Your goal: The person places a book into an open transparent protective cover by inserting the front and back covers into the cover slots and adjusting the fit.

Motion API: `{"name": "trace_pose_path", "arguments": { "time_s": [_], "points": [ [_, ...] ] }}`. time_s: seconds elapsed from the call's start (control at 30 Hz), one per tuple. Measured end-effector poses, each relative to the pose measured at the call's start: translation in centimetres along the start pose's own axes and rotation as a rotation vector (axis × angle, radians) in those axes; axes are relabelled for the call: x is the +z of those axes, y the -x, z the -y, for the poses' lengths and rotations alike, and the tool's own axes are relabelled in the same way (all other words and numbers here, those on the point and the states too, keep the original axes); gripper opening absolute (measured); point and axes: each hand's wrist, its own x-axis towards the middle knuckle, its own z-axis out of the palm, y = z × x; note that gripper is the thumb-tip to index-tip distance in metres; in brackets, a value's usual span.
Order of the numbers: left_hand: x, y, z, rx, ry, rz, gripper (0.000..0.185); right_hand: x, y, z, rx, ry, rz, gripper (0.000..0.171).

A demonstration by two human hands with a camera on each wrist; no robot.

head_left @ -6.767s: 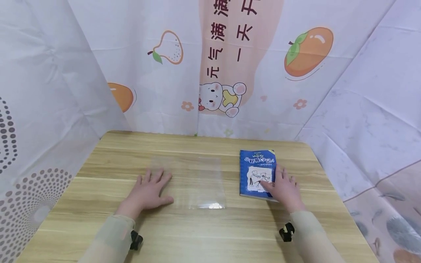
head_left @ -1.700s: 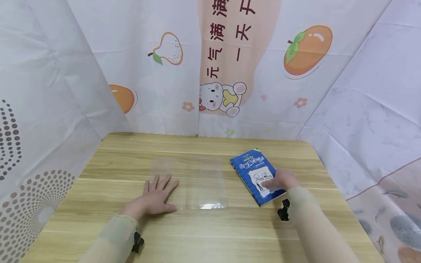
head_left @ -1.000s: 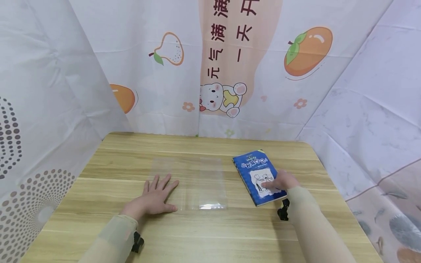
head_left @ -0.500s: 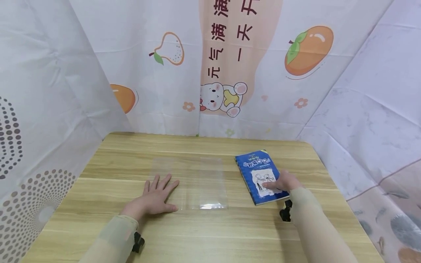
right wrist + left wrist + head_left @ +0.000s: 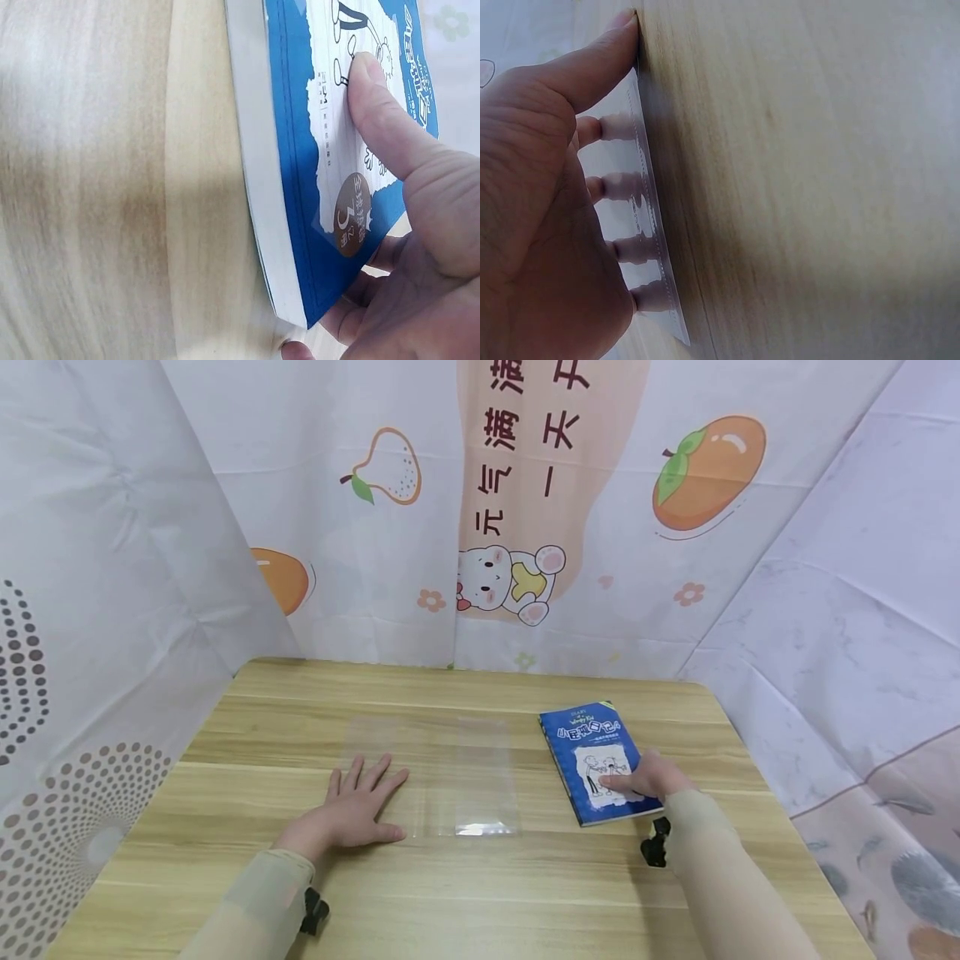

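My left hand (image 5: 356, 814) lies flat with spread fingers on a clear plastic book cover (image 5: 483, 777), over its left part. In the left wrist view the fingers show through or reflect in the glossy sheet (image 5: 651, 210), and the thumb reaches its edge. To the right, my right hand (image 5: 651, 778) holds a blue paperback book (image 5: 566, 747) by its right side. The right thumb (image 5: 371, 94) presses on the white drawing panel of the front cover, while the other fingers are at the far edge, partly hidden by the book. The book is turned slightly, its top leaning left.
Both lie on a wood-grain table (image 5: 450, 893) with rounded back corners. A printed curtain (image 5: 360, 560) hangs right behind the table, and more cloth hangs at both sides. Each wrist carries a small black device (image 5: 313, 912).
Since the earliest frame the right hand has gripped the book and turned it from straight to slanted. Over the last second or so the slant has lessened. The left hand has shifted slightly right.
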Motion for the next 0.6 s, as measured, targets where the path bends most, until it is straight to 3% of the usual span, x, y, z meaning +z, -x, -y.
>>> {"name": "trace_pose_path", "arguments": {
  "time_s": [0.6],
  "points": [
    [0.9, -0.8, 1.3, 0.018, 0.024, -0.008, 0.096, 0.1, -0.2, -1.0, -0.039, -0.022, 0.004, 0.135]
  ]
}}
